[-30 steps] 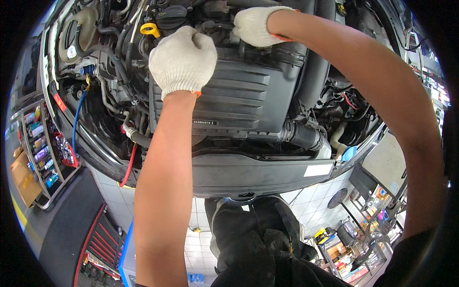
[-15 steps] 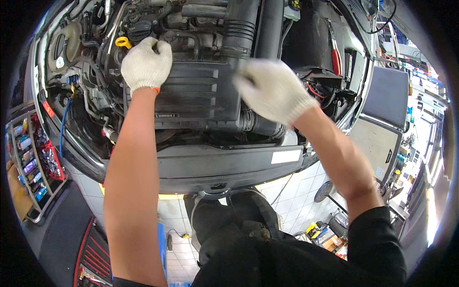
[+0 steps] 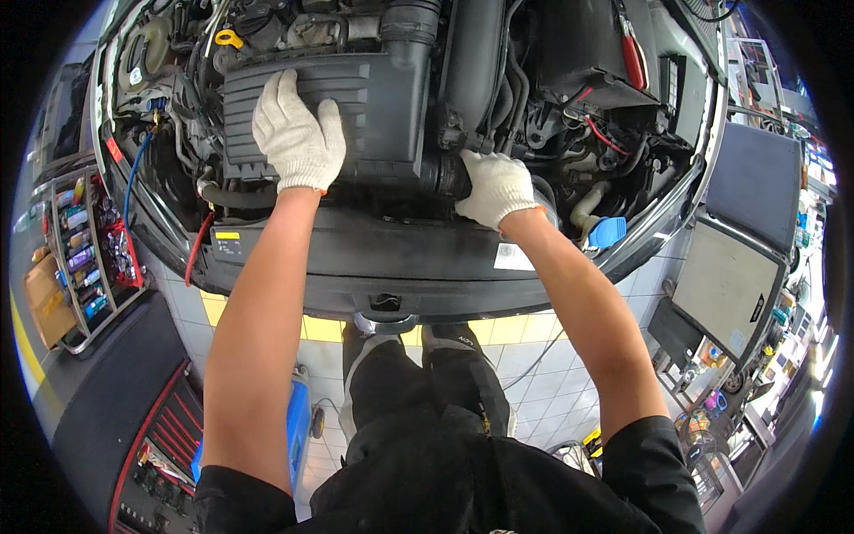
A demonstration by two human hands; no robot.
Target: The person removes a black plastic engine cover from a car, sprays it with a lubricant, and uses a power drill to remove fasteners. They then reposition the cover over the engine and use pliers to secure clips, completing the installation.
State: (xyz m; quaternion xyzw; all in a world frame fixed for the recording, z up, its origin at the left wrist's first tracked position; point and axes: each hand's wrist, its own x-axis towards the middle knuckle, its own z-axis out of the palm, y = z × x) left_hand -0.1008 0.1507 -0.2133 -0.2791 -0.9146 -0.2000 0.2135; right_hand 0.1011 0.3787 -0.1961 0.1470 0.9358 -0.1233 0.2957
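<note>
White knitted gloves cover both my hands over an open engine bay. My left hand (image 3: 300, 133) lies flat on the ribbed black engine cover (image 3: 391, 111), fingers stretched and thumb apart. At the cover's lower right corner, my right hand (image 3: 498, 189) curls its fingers at the ribbed black air hose (image 3: 438, 174); its fingertips are partly hidden. A yellow dipstick handle (image 3: 229, 38) stands beyond the cover at the upper left, near a black oil filler cap (image 3: 253, 20). The cover sits between the hoses, seemingly in its place.
A red-handled tool (image 3: 633, 60) rests on the black box at the upper right. A blue washer-fluid cap (image 3: 608, 233) is right of my right hand. The car's front panel (image 3: 356, 245) crosses before me. A bottle rack (image 3: 84, 258) and tool cart (image 3: 165, 445) stand left.
My left hand has come down from beside the yellow dipstick handle and opened flat on the cover. My right hand has dropped to the hose at its corner. The view has shifted.
</note>
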